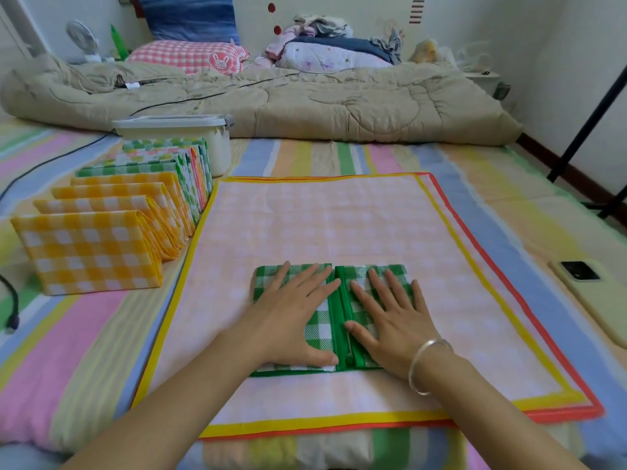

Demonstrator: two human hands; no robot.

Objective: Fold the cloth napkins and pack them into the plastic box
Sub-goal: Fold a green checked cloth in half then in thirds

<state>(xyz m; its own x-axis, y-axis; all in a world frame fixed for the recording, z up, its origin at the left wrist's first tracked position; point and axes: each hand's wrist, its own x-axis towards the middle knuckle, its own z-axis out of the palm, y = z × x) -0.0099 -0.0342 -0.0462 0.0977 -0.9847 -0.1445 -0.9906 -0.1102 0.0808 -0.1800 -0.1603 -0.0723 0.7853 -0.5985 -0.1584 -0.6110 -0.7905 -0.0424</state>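
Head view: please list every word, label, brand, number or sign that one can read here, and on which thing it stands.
No text is readable in this view.
Round badge on the pink checked pillow: a rabbit drawing; any lettering is too blurred to read.
White tag on the beige quilt: too small to read.
Phone and plastic box: no legible mark.
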